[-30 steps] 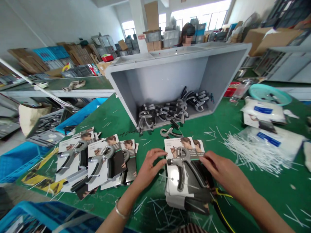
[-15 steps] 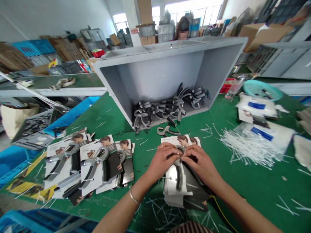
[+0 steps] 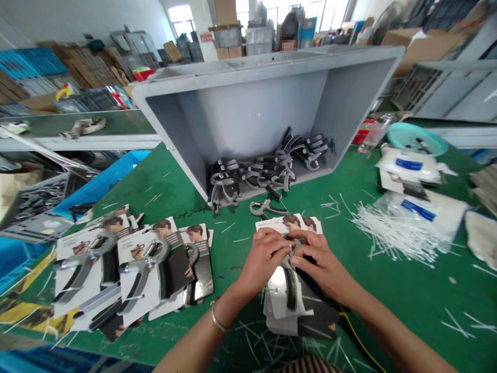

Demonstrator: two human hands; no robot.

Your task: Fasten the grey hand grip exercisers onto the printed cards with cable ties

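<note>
A hand grip strengthener [image 3: 289,287] with grey and black handles lies on a printed backing card [image 3: 275,224], on top of a small stack of cards. My left hand [image 3: 267,259] is closed at its upper end, thumb and fingertips pinched on a short white cable tie [image 3: 290,248]. From the other side my right hand [image 3: 316,261] pinches at the same spot, its fingertips meeting the left ones. The fingers cover most of the tie and the strengthener's spring. Beyond the hands, a loose hand grip strengthener [image 3: 267,208] rests on the green table.
A grey crate [image 3: 248,116] on its side holds several strengtheners. Carded strengtheners [image 3: 149,269] overlap at the left. Loose cable ties [image 3: 399,233] are heaped at the right beside plastic bags [image 3: 404,165] and a turquoise basin [image 3: 417,137]. A person [image 3: 289,31] is behind the crate.
Both hands stay at the strengthener's upper end, fingers shifted slightly. The right fingers have moved a little over the grip. The camera view has shifted slightly.
</note>
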